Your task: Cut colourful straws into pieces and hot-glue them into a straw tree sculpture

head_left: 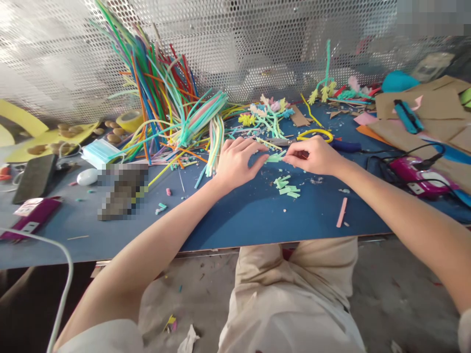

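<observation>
My left hand [239,161] lies low over the blue table, fingers stretched out and thumb apart, its tips beside short light-green pieces [275,157]. From the other side my right hand [315,156] pinches, thumb and forefinger closed at the end of one of these green pieces; the fingers partly hide the grip. Just below the hands, a loose heap of cut green pieces [286,187] rests on the table. Behind them lies a tool with a yellow looped handle [317,133] and a blue handle [346,146].
Bundled pipe cleaners [158,98] lean at the back left against a perforated metal screen [265,44]. Finished-looking fuzzy flowers [270,110] lie behind the hands. Cardboard [390,105], a teal cutter [408,116] and a magenta device with cables [419,176] are at right; a face mask [101,152] is left.
</observation>
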